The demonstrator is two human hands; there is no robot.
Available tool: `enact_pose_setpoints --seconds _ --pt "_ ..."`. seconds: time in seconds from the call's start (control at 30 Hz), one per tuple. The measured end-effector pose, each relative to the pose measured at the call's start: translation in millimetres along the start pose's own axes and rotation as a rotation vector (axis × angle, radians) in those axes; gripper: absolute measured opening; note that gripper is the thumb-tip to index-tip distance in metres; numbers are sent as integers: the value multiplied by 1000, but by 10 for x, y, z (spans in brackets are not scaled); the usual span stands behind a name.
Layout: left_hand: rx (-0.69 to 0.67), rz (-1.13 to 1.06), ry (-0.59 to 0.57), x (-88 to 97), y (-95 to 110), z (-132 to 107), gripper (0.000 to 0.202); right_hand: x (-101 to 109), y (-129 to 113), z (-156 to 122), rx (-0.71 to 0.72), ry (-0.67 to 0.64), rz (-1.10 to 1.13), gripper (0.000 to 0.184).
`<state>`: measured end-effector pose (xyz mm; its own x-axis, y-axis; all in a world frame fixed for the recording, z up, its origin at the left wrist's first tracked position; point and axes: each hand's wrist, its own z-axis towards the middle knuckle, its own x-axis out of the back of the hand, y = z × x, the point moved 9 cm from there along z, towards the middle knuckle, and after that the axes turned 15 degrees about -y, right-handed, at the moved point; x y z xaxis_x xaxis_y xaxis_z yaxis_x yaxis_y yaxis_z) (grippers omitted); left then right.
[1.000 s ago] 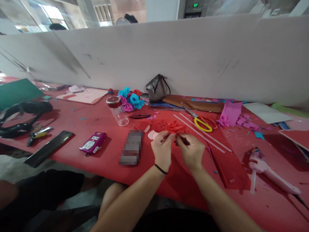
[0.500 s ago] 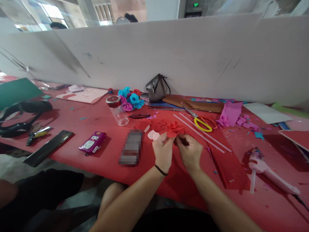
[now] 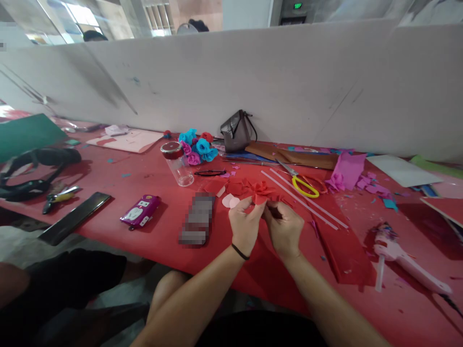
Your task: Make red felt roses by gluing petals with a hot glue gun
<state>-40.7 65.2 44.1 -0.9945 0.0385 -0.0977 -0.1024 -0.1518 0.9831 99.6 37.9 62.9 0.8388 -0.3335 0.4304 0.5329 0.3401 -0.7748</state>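
Both hands meet over the front of the red table. My left hand (image 3: pixel 246 224), with a dark band at its wrist, pinches a small red paper piece (image 3: pixel 259 199) between thumb and fingers. Close against it, my right hand (image 3: pixel 285 225) has its fingers curled together at the piece's right edge; its fingertips are partly hidden. Cut red crepe paper (image 3: pixel 258 186) lies just beyond the fingertips. Pale pink paper ovals (image 3: pixel 230 200) rest left of my left hand. A blurred-out phone-like slab (image 3: pixel 197 219) lies further left.
Yellow-handled scissors (image 3: pixel 306 187) and glue sticks (image 3: pixel 304 198) lie right of centre. A pink glue gun (image 3: pixel 408 265) rests at far right. Beyond the hands stand a lidded jar (image 3: pixel 180 166), paper flowers (image 3: pixel 198 146) and a bag (image 3: pixel 238 132). A purple pouch (image 3: pixel 142 211) lies left.
The red paper between my fingers has shifted and curved slightly. Both hands stay in nearly the same place, and the view has moved a little.
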Motion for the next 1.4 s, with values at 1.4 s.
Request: enact_pose_setpoints --seconds 1.4 --pt "98 -370 -210 -102 9 61 19 -40 -86 -23 56 -31 91 19"
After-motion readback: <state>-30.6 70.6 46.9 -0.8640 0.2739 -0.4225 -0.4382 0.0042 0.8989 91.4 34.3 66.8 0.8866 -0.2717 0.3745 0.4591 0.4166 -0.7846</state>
